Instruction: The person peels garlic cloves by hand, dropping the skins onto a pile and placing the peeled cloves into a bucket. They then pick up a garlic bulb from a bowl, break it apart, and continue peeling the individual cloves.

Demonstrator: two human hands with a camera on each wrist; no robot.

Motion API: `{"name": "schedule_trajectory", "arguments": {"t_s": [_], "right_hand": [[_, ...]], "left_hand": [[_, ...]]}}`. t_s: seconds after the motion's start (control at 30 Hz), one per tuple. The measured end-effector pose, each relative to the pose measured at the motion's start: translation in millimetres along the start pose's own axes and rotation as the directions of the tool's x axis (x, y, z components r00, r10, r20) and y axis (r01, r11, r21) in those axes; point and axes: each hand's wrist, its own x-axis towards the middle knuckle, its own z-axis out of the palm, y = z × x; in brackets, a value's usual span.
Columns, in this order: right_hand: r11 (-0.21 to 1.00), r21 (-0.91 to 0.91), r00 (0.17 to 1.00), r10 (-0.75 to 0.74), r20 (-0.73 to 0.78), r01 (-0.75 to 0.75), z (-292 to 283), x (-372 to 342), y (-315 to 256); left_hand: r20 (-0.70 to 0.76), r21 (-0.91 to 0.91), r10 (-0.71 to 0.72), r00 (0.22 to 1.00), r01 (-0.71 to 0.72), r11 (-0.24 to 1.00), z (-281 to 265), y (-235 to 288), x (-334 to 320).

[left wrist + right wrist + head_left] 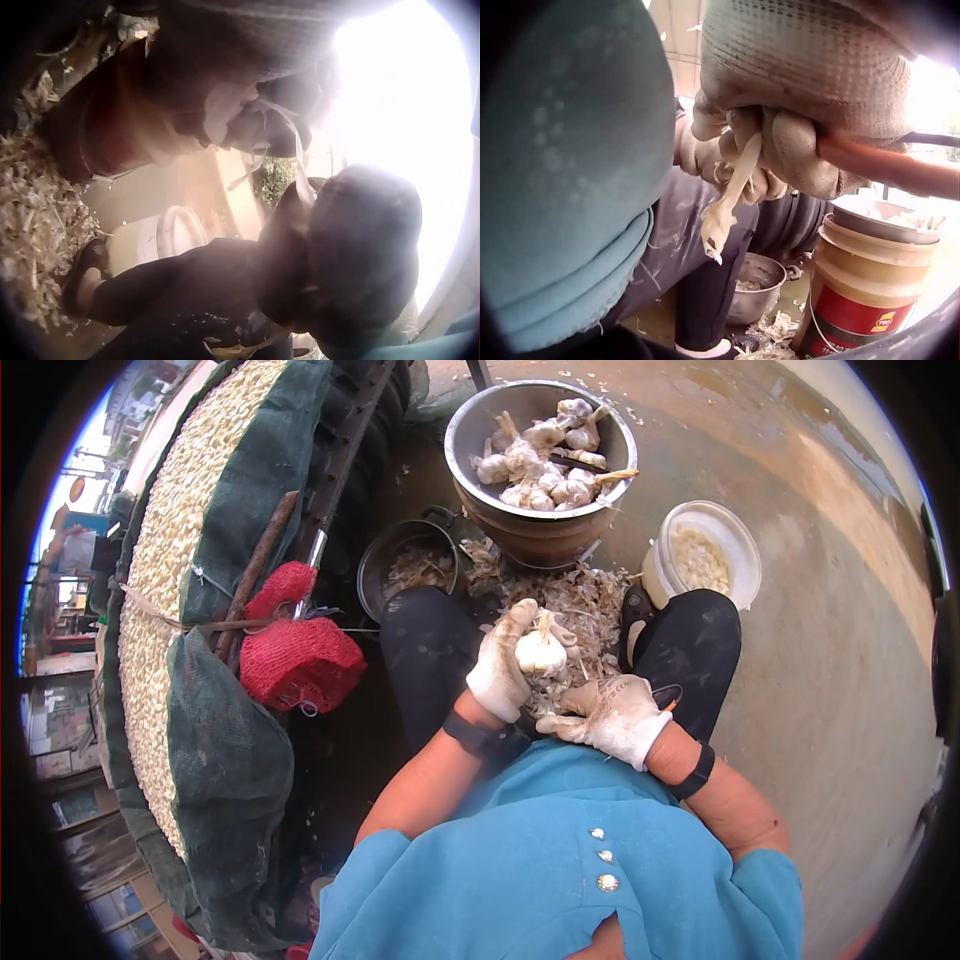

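My gloved left hand (500, 668) holds a whitish garlic bulb (541, 654), stem upward, between my knees in the head view. Close beside it on the right, my gloved right hand (613, 718) has its fingers curled round a tool with an orange-brown handle (889, 166); its working end is hidden. A pale strip of garlic skin (735, 180) dangles at the right fingers in the right wrist view. The left wrist view is dark and glary, with the gloved left hand (364, 247) in shadow.
A metal bowl (455, 455) of garlic bulbs stands on a bucket (832, 277) ahead. A white tub (742, 565) of peeled cloves is at the right, a metal pot (368, 575) at the left. Skins (590, 605) litter the floor. Left lie a red mesh bag (300, 665) and heaped cloves (155, 610).
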Motion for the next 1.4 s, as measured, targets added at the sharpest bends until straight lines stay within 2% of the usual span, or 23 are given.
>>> {"name": "schedule_trajectory", "arguments": {"t_s": [0.07,0.1,0.13,0.23,0.3,0.37,0.4,0.47,0.53,0.6,0.67,0.73,0.77,0.8,0.87,0.9,1.03,1.1,1.13,1.2,1.23,1.33,1.4], "right_hand": [[0.999,0.038,0.997,0.019,-0.075,-0.016,9,-1,4],[0.985,0.170,0.996,-0.002,-0.090,0.017,16,4,16],[0.802,0.579,0.989,0.138,0.055,-0.144,13,5,16],[0.805,0.592,0.985,0.124,-0.123,-0.028,-7,1,10],[0.808,0.588,0.981,0.150,-0.125,-0.049,-11,0,9],[0.810,0.583,0.977,0.173,-0.126,-0.068,-10,3,14],[0.811,0.582,0.978,0.170,-0.123,-0.067,-2,6,20],[0.769,0.630,0.939,0.130,-0.318,0.107,8,10,23],[0.748,0.658,0.952,0.135,-0.275,0.084,6,6,24],[0.408,0.911,0.976,0.173,-0.136,0.055,2,1,23],[0.358,0.932,0.971,0.197,-0.135,0.057,3,3,17],[0.029,0.999,0.978,0.207,-0.034,0.029,9,7,15],[-0.052,0.999,0.974,0.225,0.018,-0.007,11,13,12],[-0.052,0.999,0.974,0.226,0.018,-0.006,9,14,10],[-0.144,0.982,0.961,0.230,0.154,-0.123,-1,12,0],[-0.168,0.978,0.970,0.187,0.154,-0.122,3,15,5],[-0.100,0.993,0.982,0.172,0.071,-0.055,-3,15,-8],[-0.138,0.989,0.975,0.211,0.073,-0.044,6,21,-5],[-0.136,0.990,0.975,0.211,0.073,-0.045,5,21,-6],[-0.162,0.986,0.978,0.198,0.066,-0.034,4,21,-8],[-0.161,0.986,0.978,0.197,0.066,-0.035,4,23,-10],[-0.142,0.990,0.971,0.234,0.049,-0.016,8,26,-9],[-0.076,0.997,0.972,0.236,0.005,0.014,15,31,-7]], "left_hand": [[0.042,0.000,0.046,0.998,-0.046,0.999,-2,6,2],[0.043,-0.002,0.046,0.998,-0.046,0.999,-2,7,2],[0.028,0.049,0.075,0.997,-0.077,0.996,0,8,1],[-0.005,0.094,0.089,0.996,-0.089,0.992,2,9,-1],[-0.022,0.082,0.071,0.997,-0.069,0.994,2,5,-1],[0.010,-0.048,0.039,0.999,-0.038,0.998,-1,1,1],[0.006,-0.050,0.041,0.999,-0.040,0.998,-2,0,0],[0.036,-0.027,0.006,0.999,-0.005,1.000,-3,1,-1],[0.039,0.000,0.059,0.997,-0.059,0.998,-5,-4,3],[0.042,0.027,0.112,0.993,-0.113,0.993,-8,-7,4],[0.046,0.156,0.174,0.984,-0.179,0.971,1,-4,-2],[0.040,0.125,0.161,0.986,-0.165,0.978,7,-4,-6],[0.031,0.096,0.146,0.989,-0.148,0.984,9,-5,-8],[0.032,0.096,0.146,0.989,-0.148,0.984,11,-7,-9],[0.031,0.131,0.238,0.971,-0.240,0.962,17,-10,-13],[0.112,0.136,0.240,0.964,-0.254,0.958,17,-8,-18],[0.053,0.222,0.291,0.955,-0.296,0.929,16,-12,-19],[0.063,0.092,0.077,0.995,-0.083,0.992,12,-8,-20],[0.063,0.090,0.078,0.995,-0.084,0.992,12,-10,-18],[-0.008,0.279,0.278,0.960,-0.265,0.923,13,-16,-14],[-0.009,0.279,0.280,0.960,-0.266,0.923,11,-17,-11],[-0.046,0.163,0.256,0.966,-0.245,0.956,9,-19,-1],[-0.171,-0.050,0.221,0.960,-0.233,0.971,12,-18,1]]}}
